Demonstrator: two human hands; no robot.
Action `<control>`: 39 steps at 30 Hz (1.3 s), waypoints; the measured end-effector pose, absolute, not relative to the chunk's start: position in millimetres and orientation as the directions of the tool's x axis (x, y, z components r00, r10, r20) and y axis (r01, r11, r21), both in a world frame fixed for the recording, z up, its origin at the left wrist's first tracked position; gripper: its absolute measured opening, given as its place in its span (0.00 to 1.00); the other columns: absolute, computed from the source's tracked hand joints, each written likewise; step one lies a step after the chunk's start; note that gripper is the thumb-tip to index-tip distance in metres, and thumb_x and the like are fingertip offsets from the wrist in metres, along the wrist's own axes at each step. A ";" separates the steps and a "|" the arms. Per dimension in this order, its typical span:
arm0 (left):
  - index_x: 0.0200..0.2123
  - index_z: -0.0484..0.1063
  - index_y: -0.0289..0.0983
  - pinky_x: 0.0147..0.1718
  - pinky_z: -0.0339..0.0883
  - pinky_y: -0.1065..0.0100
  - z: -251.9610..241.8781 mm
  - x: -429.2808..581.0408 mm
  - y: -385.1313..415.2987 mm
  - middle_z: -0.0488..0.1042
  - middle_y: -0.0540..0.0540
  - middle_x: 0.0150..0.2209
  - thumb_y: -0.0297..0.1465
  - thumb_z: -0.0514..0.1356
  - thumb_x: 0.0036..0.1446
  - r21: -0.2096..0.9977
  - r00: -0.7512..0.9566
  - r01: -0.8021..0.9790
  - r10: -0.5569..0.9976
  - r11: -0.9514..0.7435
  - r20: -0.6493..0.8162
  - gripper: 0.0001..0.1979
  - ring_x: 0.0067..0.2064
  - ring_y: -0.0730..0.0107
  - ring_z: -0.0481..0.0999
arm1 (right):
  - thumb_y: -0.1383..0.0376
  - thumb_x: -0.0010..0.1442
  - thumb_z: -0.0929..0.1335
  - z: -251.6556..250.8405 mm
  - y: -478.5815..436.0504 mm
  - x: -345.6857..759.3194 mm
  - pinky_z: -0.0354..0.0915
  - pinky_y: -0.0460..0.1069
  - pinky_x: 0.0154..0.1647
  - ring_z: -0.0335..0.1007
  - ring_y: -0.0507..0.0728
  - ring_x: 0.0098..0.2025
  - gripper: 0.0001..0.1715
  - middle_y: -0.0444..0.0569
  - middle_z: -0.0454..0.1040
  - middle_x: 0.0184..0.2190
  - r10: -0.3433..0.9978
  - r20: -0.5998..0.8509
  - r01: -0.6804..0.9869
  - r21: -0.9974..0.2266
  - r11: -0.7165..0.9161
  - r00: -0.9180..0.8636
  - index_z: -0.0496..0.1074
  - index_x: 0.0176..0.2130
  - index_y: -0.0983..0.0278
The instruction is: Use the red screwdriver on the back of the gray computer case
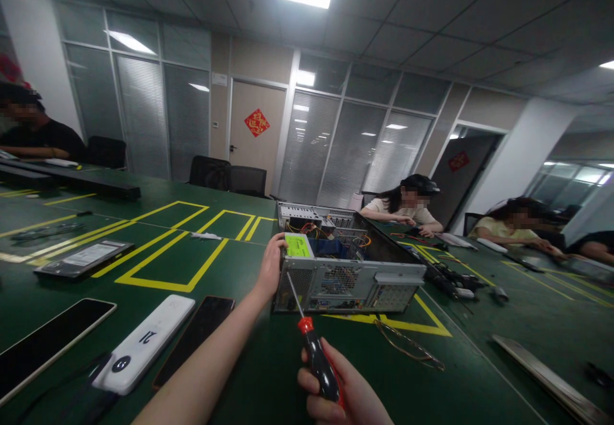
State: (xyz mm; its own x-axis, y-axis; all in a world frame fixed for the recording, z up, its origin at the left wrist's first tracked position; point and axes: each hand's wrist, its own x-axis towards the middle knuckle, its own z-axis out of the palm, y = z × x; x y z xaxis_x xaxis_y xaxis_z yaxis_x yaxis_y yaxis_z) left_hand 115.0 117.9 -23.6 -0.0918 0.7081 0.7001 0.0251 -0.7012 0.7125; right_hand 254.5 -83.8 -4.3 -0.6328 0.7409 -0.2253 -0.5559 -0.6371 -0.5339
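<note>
An open desktop computer case (345,278) lies on its side on the green table (268,361), its rear panel facing me and coloured wires visible inside. My left hand (271,265) is closed on the case's near left corner, beside a part with a bright green label (297,246). My right hand (340,390) grips the red-and-black handle of a screwdriver (309,332). Its thin shaft points up toward the case's rear left edge, the tip at or just short of the metal.
A white power bank (146,342) and two dark phones (48,342) lie at front left, a drive (84,258) farther left. Loose cables (407,345) and a metal panel (547,374) lie at right. Yellow tape marks the table. Three other people sit at the far sides.
</note>
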 end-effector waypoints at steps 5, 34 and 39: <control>0.40 0.70 0.41 0.64 0.56 0.57 -22.1 114.7 116.7 0.68 0.42 0.57 0.47 0.42 0.66 0.709 -0.087 0.018 0.705 -0.705 0.704 0.23 0.61 0.62 0.66 | 0.54 0.59 0.70 -1.1 -84.6 255.5 0.35 0.38 0.13 0.45 0.40 0.13 0.15 0.39 0.69 0.21 0.754 -0.268 -0.572 -0.515 -0.638 -0.600 0.72 0.35 0.65; 0.40 0.70 0.41 0.64 0.56 0.56 -23.1 114.6 117.4 0.68 0.42 0.58 0.47 0.42 0.66 0.720 -0.085 0.029 0.716 -0.693 0.693 0.23 0.62 0.62 0.65 | 0.56 0.61 0.69 -8.7 -85.5 247.8 0.35 0.38 0.14 0.44 0.41 0.13 0.16 0.38 0.65 0.19 0.800 -0.359 -0.625 -0.500 -0.599 -0.480 0.71 0.31 0.67; 0.40 0.70 0.41 0.64 0.56 0.57 -23.5 114.7 117.6 0.68 0.43 0.58 0.48 0.42 0.66 0.721 -0.087 0.021 0.717 -0.693 0.692 0.23 0.62 0.62 0.65 | 0.57 0.61 0.70 -9.9 -85.9 245.8 0.37 0.38 0.13 0.45 0.41 0.13 0.16 0.39 0.65 0.19 0.807 -0.375 -0.648 -0.481 -0.590 -0.457 0.72 0.31 0.68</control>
